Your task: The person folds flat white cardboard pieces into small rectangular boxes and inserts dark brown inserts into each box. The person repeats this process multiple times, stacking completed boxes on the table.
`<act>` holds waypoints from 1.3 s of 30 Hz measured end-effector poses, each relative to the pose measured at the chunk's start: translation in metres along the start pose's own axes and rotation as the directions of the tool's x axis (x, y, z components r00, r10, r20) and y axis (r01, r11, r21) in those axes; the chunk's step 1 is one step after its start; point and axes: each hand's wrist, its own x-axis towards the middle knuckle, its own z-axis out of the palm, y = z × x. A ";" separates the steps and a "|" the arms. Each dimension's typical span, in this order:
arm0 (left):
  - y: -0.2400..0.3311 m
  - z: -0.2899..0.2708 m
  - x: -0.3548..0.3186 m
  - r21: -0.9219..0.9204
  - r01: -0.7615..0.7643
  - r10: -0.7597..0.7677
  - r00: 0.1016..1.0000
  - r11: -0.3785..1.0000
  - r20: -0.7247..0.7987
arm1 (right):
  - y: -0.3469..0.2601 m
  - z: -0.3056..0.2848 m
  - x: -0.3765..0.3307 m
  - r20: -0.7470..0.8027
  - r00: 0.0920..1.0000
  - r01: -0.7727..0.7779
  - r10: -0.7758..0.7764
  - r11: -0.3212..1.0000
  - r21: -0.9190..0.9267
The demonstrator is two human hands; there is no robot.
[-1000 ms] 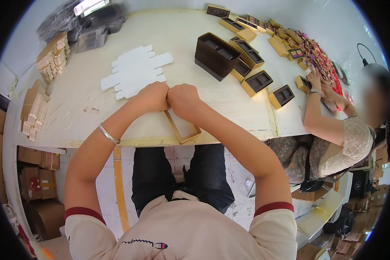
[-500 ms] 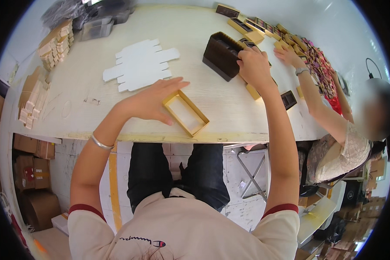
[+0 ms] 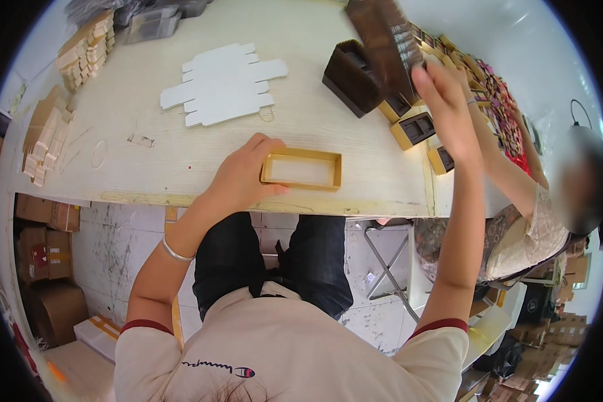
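Observation:
My left hand (image 3: 243, 173) is closed on the left end of a shallow open gold box (image 3: 301, 185), which lies on the table near its front edge. The box's pale inside faces up, with nothing in it. Off to the right, my right hand (image 3: 442, 97) pinches the lower corner of a dark brown moulded plastic tray (image 3: 385, 43), raised and tilted. Motion blurs it, and I cannot tell whether it is one tray or several together. Just left of it stands a nested stack of similar brown trays (image 3: 352, 84). A flat, unfolded white card blank (image 3: 224, 84) lies beyond my left hand.
Gold boxes with brown trays (image 3: 414, 128) sit right of the stack. A co-worker's arm (image 3: 499, 144) reaches in behind my right forearm, near a heap of small colourful packets (image 3: 499, 100). Folded card stacks (image 3: 87, 50) line the left side, with clear plastic containers (image 3: 153, 25) behind.
My right hand has lifted a brown tray up and right off the stack. My left hand has closed on the gold box, which has turned to lie level with the table edge.

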 end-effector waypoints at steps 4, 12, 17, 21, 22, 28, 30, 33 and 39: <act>-0.004 0.007 -0.009 0.063 -0.147 0.149 0.988 0.987 -0.035 | -0.016 0.017 -0.050 0.462 0.798 -0.508 0.387 0.845 0.169; 0.007 0.015 -0.011 0.077 -0.146 0.149 0.989 0.986 -0.027 | 0.022 0.063 -0.063 0.618 0.544 -0.737 0.567 0.676 0.029; 0.002 0.015 -0.008 0.144 -0.188 0.184 0.982 0.971 0.043 | 0.019 0.074 -0.054 0.579 0.605 -0.673 0.547 0.740 0.003; -0.003 0.015 -0.007 0.137 -0.216 0.212 0.976 0.967 0.045 | 0.016 0.055 -0.075 0.472 0.874 -0.224 0.117 0.958 0.178; -0.002 0.015 -0.008 0.135 -0.196 0.190 0.980 0.971 0.057 | 0.022 0.047 -0.080 0.514 0.857 -0.061 -0.046 0.980 0.190; 0.009 0.015 -0.007 0.144 -0.204 0.194 0.978 0.968 0.081 | 0.026 0.072 -0.103 0.471 0.881 -0.047 -0.052 0.979 0.196; 0.006 0.009 -0.002 0.251 -0.205 0.186 0.978 0.946 0.098 | 0.019 0.084 -0.101 0.411 0.898 0.107 -0.161 0.983 0.151; 0.014 0.004 0.000 0.340 -0.248 0.235 0.969 0.907 0.081 | 0.016 0.087 -0.095 0.425 0.895 0.072 -0.136 0.984 0.163; 0.024 0.021 -0.003 0.375 -0.257 0.261 0.965 0.891 0.042 | 0.023 0.104 -0.108 0.333 0.925 0.161 -0.183 0.983 0.092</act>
